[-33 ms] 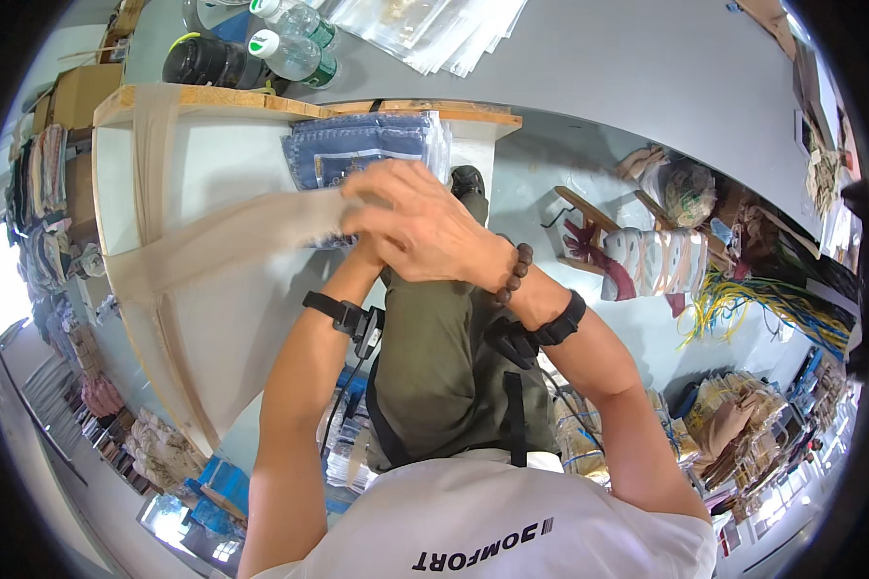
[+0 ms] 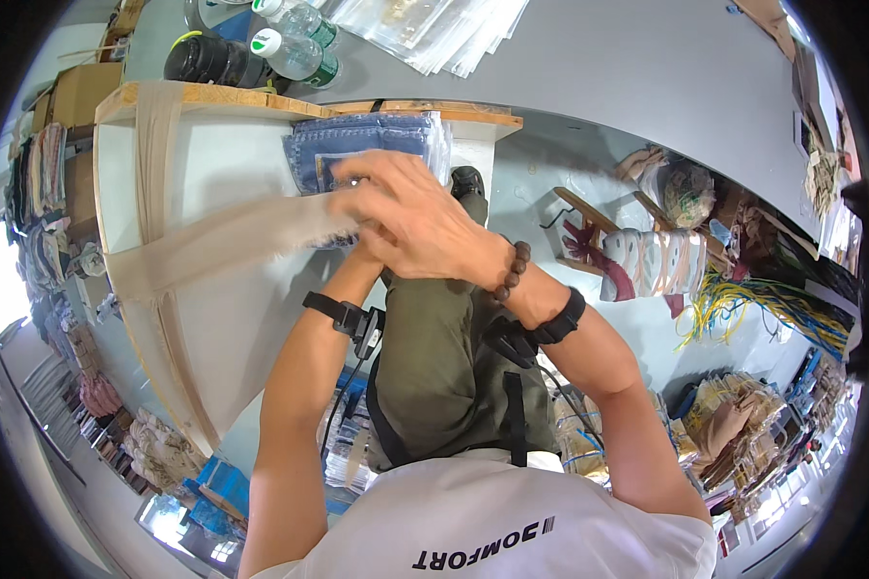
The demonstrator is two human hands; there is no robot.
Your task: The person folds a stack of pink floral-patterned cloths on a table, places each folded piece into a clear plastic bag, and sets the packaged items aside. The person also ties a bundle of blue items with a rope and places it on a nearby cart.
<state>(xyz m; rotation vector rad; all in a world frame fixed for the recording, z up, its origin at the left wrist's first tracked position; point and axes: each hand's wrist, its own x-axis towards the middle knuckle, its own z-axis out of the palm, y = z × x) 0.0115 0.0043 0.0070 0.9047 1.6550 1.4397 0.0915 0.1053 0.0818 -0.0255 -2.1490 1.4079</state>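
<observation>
My right hand (image 2: 410, 212) lies over my left hand (image 2: 375, 241), and the two are crossed close together. A beige cloth strip (image 2: 232, 232) stretches from the left edge of a white wood-edged board (image 2: 232, 164) to the bent fingers of my right hand, which close on its end. The fingers of my left hand are hidden beneath the right one. Just beyond my hands lies a stack of folded blue jeans in clear bags (image 2: 357, 140). More of the beige cloth runs as a band (image 2: 157, 154) down the left side of the board.
A grey table (image 2: 628, 58) at the back bears two plastic bottles (image 2: 294, 58), a black bottle (image 2: 212, 63) and clear bags (image 2: 425, 29). To the right are a roll-like white bundle (image 2: 652, 265) and yellow and blue cords (image 2: 743, 309). My olive-trousered leg (image 2: 425, 367) is below my hands.
My right hand has shifted slightly to the left, its fingertips a little further over the strip. My left forearm and the board look the same.
</observation>
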